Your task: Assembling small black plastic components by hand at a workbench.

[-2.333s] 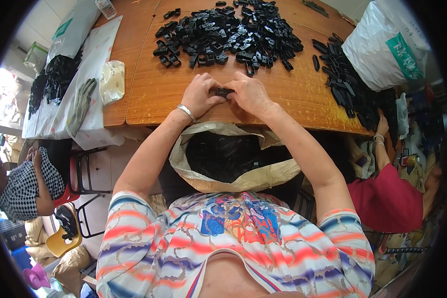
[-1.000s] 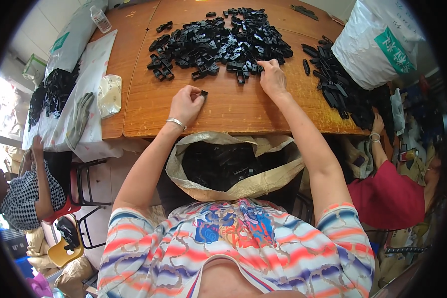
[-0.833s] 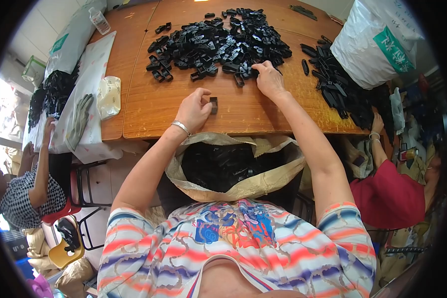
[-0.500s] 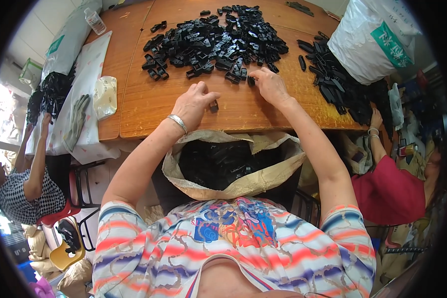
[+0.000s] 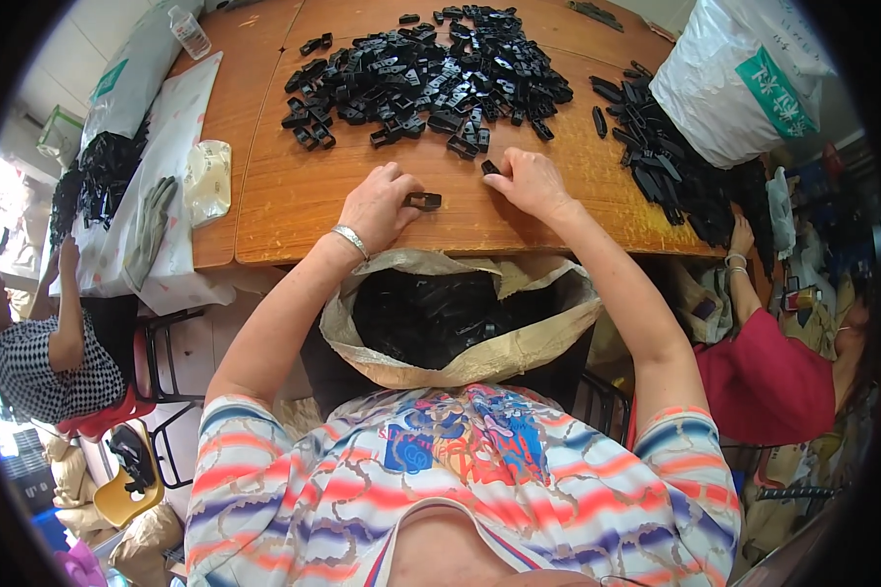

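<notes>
Between the thumb and fingers of my left hand (image 5: 378, 203) is a small black plastic part (image 5: 424, 202) with an opening through it, held just above the wooden table (image 5: 303, 215). My right hand (image 5: 533, 186) pinches a second small black piece (image 5: 490, 168) at its fingertips, close to the near edge of the heap. That heap of loose black plastic parts (image 5: 431, 83) spreads over the table in front of both hands. Below my forearms a woven sack (image 5: 480, 367) gapes at the table edge, with many black parts (image 5: 421, 313) inside it.
Long black pieces (image 5: 651, 176) lie to the right beside a big white bag (image 5: 724, 88). At the left are a grey glove (image 5: 152, 225), a clear packet (image 5: 208, 183) and a bottle (image 5: 188, 31). One co-worker (image 5: 49, 352) sits at each side, the other in a red top (image 5: 768, 382).
My right hand has drawn back slightly from the heap, bringing a black piece toward me. The part in my left hand has turned and now shows more of its length.
</notes>
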Motion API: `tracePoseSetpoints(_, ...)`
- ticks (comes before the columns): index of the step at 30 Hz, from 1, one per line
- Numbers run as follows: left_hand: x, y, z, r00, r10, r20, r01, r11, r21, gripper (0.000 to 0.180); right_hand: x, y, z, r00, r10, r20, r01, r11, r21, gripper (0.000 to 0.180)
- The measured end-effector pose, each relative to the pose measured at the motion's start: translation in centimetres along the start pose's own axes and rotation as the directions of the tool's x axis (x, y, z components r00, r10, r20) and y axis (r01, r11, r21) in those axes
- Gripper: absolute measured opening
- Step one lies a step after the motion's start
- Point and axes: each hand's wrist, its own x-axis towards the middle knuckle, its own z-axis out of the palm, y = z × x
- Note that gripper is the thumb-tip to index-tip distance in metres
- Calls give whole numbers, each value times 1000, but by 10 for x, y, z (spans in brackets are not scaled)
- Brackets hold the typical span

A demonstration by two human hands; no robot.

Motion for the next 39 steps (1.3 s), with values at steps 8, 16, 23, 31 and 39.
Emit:
tracePoseSetpoints(8,-9,-7,-3,997,-82,-9,82,996,-20,27,-15,-11,-8,957,-231,-177,233,972,-8,10)
tracePoseSetpoints(16,-9,-5,0,996,-80,-26,79,996,-27,25,-13,-7,-1,945,-327,-11,326,944,-58,17)
tracePoseSetpoints(23,-12,-6,1,995,-76,-57,73,996,-55,21,-18,-69,22,920,-349,-178,390,865,317,18)
tracePoseSetpoints(31,-8,-7,4,992,-126,-28,122,988,-97,21,-12,-67,38,898,-412,-152,438,868,235,18)
tracePoseSetpoints(39,5,-9,6,966,-258,1,257,962,-93,22,-18,-68,47,880,-422,-220,469,845,256,20)
